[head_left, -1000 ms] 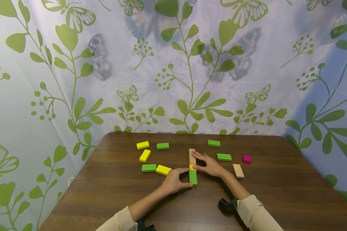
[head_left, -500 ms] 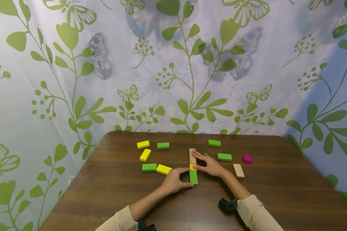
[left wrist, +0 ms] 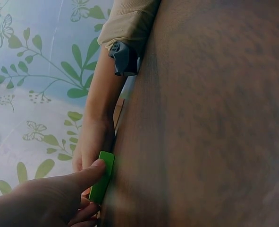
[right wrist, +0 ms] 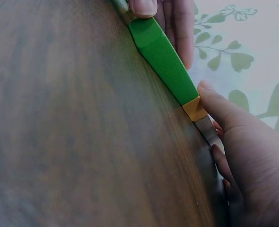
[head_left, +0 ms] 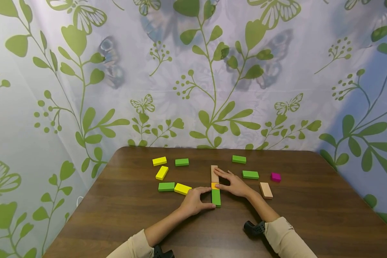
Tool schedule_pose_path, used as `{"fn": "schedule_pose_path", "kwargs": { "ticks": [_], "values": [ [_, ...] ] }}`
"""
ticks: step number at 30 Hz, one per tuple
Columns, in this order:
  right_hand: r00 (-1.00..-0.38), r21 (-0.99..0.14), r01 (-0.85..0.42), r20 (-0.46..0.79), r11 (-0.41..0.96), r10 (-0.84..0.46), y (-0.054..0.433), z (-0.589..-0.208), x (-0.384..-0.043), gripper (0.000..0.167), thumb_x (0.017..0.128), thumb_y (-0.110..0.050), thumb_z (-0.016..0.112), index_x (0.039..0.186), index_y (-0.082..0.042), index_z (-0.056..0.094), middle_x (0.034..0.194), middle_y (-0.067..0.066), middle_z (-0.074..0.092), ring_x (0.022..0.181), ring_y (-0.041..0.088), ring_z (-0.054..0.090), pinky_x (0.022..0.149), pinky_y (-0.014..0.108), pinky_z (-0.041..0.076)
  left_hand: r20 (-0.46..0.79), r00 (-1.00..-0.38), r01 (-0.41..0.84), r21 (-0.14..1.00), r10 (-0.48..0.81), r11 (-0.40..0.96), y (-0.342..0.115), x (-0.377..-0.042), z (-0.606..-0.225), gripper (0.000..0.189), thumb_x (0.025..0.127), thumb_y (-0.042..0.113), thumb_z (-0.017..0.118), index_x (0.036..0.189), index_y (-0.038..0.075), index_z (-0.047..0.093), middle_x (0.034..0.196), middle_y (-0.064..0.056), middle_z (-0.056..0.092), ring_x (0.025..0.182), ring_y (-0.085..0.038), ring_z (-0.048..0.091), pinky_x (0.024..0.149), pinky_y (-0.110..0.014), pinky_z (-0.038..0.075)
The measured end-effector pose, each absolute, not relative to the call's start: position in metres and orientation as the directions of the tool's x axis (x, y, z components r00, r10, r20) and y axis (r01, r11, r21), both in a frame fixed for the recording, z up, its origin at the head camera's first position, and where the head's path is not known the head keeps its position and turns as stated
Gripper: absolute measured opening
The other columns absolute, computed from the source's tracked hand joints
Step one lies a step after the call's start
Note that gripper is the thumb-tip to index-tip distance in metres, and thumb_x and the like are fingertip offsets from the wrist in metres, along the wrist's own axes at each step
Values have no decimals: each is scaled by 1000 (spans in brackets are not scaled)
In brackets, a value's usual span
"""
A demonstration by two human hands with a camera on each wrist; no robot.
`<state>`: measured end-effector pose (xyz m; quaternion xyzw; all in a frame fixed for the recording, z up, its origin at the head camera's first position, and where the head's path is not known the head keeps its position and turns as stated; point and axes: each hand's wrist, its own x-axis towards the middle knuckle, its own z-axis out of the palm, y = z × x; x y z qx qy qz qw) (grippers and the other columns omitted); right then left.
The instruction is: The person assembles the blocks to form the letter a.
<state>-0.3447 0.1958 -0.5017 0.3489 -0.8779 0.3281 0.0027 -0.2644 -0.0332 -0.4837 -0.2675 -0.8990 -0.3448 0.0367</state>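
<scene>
A short line of blocks runs away from me at mid-table: a green block (head_left: 216,198) nearest, a small orange block (head_left: 214,186) touching its far end, then a plain wooden block (head_left: 214,173). My left hand (head_left: 193,202) pinches the green block lengthwise, thumb at the near end and fingers toward the far end. From the right side, my right hand (head_left: 235,185) rests its thumb on the orange block and its outstretched fingertips on the wooden block, partly covering both. In the right wrist view the green block (right wrist: 165,61) meets the orange block (right wrist: 195,109) end to end.
Loose yellow blocks (head_left: 162,173) and green blocks (head_left: 166,187) lie to the left; one yellow block (head_left: 182,189) is beside my left hand. Rightward lie green blocks (head_left: 250,175), a wooden block (head_left: 266,190) and a magenta cube (head_left: 275,177). A patterned curtain (head_left: 193,89) stands behind the table.
</scene>
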Motion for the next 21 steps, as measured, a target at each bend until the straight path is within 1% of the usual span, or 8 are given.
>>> {"fn": "schedule_pose_path", "kwargs": {
  "ticks": [13,17,21],
  "values": [
    [-760,-586,-610,242,533,-603,196,-500,-344,67,88,-42,59,144,-12,34,149,8,24,131,26,32,108,52,8,262,-842,525,598,472,606,-34,-267,-485,64,73,39,77,124,5,60,120,-8,60,112,-21,54,94,-36,42],
    [-758,-611,-610,265,504,-596,197,-500,-338,67,87,-40,61,143,-12,36,149,7,27,131,29,31,107,55,11,252,-843,522,597,476,608,-35,-266,-486,66,72,39,77,126,5,58,122,-7,59,114,-21,53,95,-36,41],
    [-749,-614,-617,266,492,-608,198,-500,-331,69,86,-41,64,143,-13,37,148,7,27,132,37,26,104,59,13,249,-841,524,600,481,605,-35,-266,-487,70,73,40,77,129,5,55,125,-7,57,116,-21,51,96,-37,40]
  ]
}}
